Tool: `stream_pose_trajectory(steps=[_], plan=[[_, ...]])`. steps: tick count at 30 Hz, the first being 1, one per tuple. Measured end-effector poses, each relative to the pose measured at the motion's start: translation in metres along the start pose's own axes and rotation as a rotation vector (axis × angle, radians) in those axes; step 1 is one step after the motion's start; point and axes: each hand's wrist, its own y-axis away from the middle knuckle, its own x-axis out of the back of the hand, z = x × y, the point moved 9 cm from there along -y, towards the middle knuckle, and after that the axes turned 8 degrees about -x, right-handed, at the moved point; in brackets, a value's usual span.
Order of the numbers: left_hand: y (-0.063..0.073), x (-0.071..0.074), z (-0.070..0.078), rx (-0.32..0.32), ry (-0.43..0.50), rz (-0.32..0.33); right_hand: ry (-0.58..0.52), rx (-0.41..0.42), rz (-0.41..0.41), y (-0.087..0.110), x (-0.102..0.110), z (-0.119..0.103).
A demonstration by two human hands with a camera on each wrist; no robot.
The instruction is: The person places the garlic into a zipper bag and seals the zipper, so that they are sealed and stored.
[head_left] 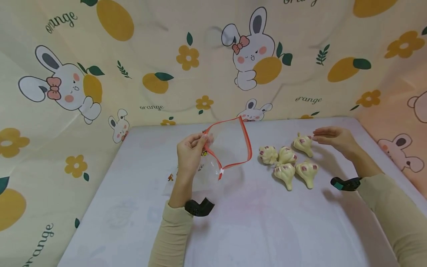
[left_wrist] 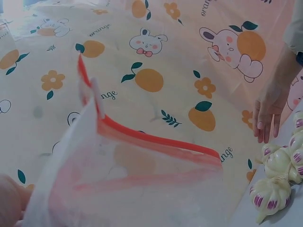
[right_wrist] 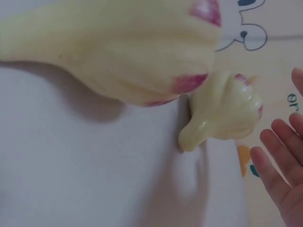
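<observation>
My left hand pinches the rim of a clear plastic zip bag between thumb and fingers. The bag's red-edged mouth gapes toward the right, and small printed figures show on its side. My right hand has its fingers extended beside the farthest garlic bulb, fingertips right at its edge in the head view. In the right wrist view the fingers are straight and apart from the garlic bulb. Several other cream bulbs with purple patches, such as this garlic bulb, lie clustered between the hands.
A white-covered table carries everything. Behind it hangs a cloth backdrop printed with rabbits, oranges and flowers, which continues along both sides. Black cameras sit on the left wrist and the right wrist.
</observation>
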Motion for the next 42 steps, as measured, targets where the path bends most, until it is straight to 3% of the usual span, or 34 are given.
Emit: stream_pose_trajectory(steps=[11, 17, 25, 42], plan=[[0.003, 0.002, 0.005, -0.004, -0.008, 0.005, 0.126, -0.059, -0.06, -0.006, -0.009, 0.013], [0.003, 0.004, 0.006, 0.007, -0.014, 0.004, 0.091, -0.074, -0.1, -0.008, -0.016, 0.019], [0.002, 0.002, 0.006, 0.006, 0.023, -0.014, 0.125, -0.055, -0.1, -0.014, -0.023, 0.019], [0.003, 0.0, 0.006, 0.018, -0.01, -0.021, 0.129, -0.104, -0.122, -0.017, -0.037, 0.03]])
